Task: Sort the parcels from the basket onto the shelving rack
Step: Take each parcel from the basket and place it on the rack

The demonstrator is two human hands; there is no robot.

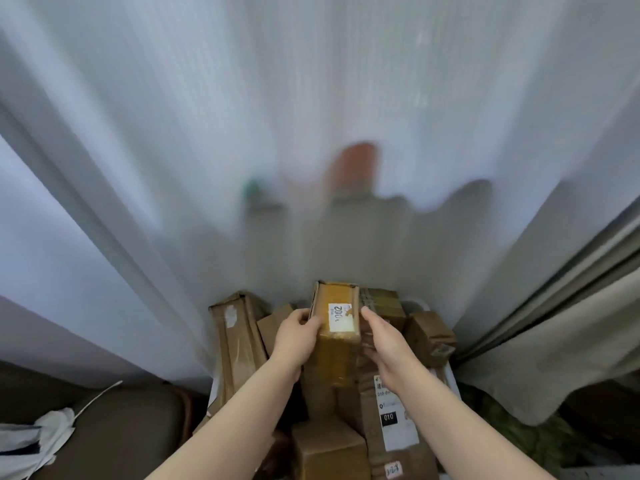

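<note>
Both hands hold one parcel (341, 344) just above the basket (453, 382), low in the middle of the view; the left hand (298, 332) grips its left edge, thumb on top beside the label (341, 318), fingers curled round the side; the right hand (384, 344) grips the right edge the same way, thumb tip touching the label's right border; both forearms reach in from the bottom edge

The parcel is a narrow carton wrapped in yellowish tape, long axis pointing away from the person; its white label faces up and reads 002, with a small mark before the digits too blurred to read

Below and around it the basket is crowded with brown cartons; a long box (239, 344) leans along the left side, a small box (429, 334) sits at the far right corner, another carton (381, 303) lies just behind the held parcel; a flat box under the right forearm carries a white sticker with a black 010 tag (388, 417); a plain box (329, 452) lies nearest the person; only bits of the basket's white rim show

A sheer white curtain (311, 133) hangs behind the basket and fills the upper view; blurred orange and green shapes show through it; a beige curtain (554, 348) hangs at right; a brown cushion (121, 427) and a white cloth (34, 441) lie at lower left
</note>
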